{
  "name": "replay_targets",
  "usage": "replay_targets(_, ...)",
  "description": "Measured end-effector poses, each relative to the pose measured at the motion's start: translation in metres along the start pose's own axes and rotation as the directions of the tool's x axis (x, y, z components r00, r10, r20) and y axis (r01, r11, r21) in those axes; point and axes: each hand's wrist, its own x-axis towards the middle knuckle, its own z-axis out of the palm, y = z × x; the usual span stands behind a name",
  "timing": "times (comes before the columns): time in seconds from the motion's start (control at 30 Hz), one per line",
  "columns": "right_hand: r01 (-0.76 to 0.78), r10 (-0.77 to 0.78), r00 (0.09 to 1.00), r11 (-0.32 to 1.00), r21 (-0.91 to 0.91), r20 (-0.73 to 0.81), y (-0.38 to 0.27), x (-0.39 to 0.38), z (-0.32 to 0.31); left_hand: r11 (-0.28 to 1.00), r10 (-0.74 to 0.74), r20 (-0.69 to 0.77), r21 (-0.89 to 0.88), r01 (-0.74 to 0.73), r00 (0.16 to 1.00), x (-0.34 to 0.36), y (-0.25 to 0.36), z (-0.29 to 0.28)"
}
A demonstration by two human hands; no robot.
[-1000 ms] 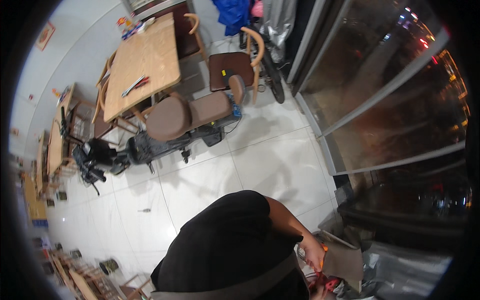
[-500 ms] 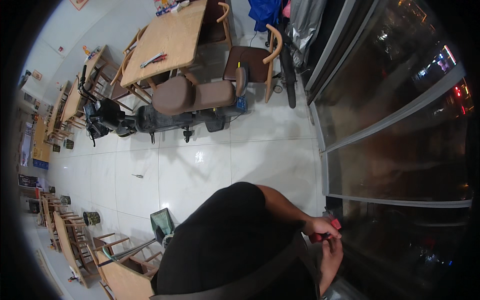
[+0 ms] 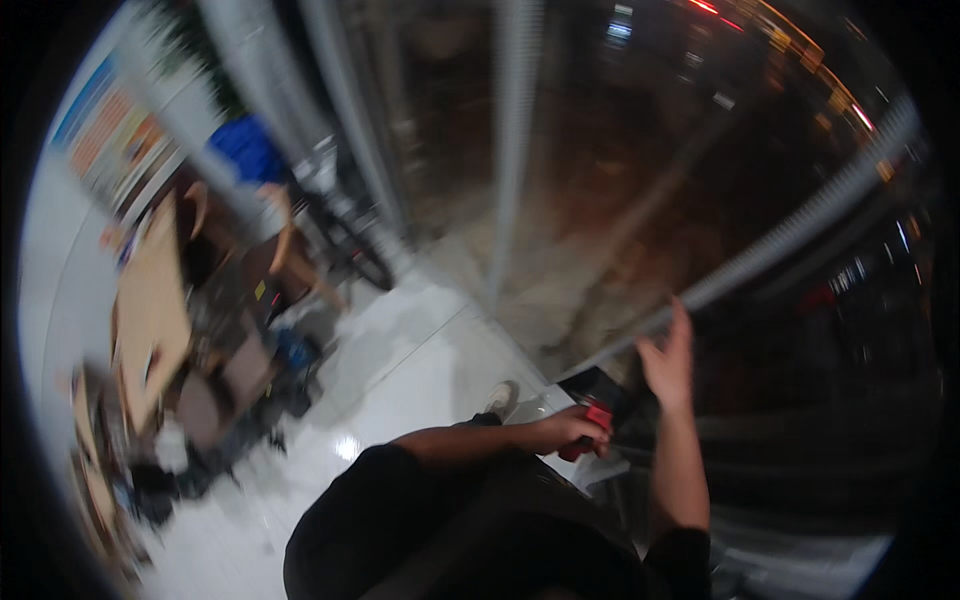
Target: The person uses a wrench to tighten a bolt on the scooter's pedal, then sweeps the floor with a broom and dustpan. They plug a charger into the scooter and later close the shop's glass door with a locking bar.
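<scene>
My left hand (image 3: pixel 562 432) is closed around a compact red object (image 3: pixel 599 414), whose kind I cannot make out. Red shows on both sides of the fingers. To the right, my right hand (image 3: pixel 668 370) is raised with its fingers stretched out and holds nothing. Its fingertips overlap the pale metal frame (image 3: pixel 745 275) of the dark glass front; whether they touch it I cannot tell. Just beyond the red object is a dark, box-like shape (image 3: pixel 592 387) low by the frame.
A blurred scooter (image 3: pixel 215 400) stands at left beside a wooden table (image 3: pixel 150 310) and chairs. A bicycle wheel (image 3: pixel 370 262) and a blue cover (image 3: pixel 245 150) are near the glass corner. Below me are white floor tiles (image 3: pixel 400 350) and a shoe (image 3: pixel 503 398).
The view has swung right toward the glass, so the scooter and table now lie farther left. My right hand has come away from the red object and risen; my left hand keeps hold of it.
</scene>
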Motion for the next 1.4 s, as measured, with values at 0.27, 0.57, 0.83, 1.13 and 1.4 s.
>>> replay_targets(0.27,0.048,-0.044,0.996,0.997,-0.054,0.077,-0.015,0.098,0.029,0.981,-0.096,0.066,0.173,0.083,0.993,0.103,0.093,-0.053)
replay_targets(0.57,0.163,-0.268,0.903,0.936,0.31,0.335,0.026,0.221,-0.006,0.928,0.305,-0.219,-0.15,-0.341,0.927,0.219,0.232,-0.139)
replay_targets(0.83,-0.417,0.344,0.889,0.882,0.222,0.304,0.263,0.28,-0.065,0.782,0.481,-0.537,-0.096,-0.616,0.693,0.24,0.337,-0.17)
replay_targets(1.13,-0.652,0.541,0.718,0.743,0.15,0.438,0.403,0.432,-0.097,0.486,0.516,-0.841,0.131,-0.864,0.163,0.312,0.392,-0.286)
replay_targets(1.4,-0.797,0.765,0.576,0.446,0.406,0.289,0.572,0.529,-0.137,0.779,0.033,-0.971,-0.124,-0.615,0.238,0.504,0.411,-0.445)
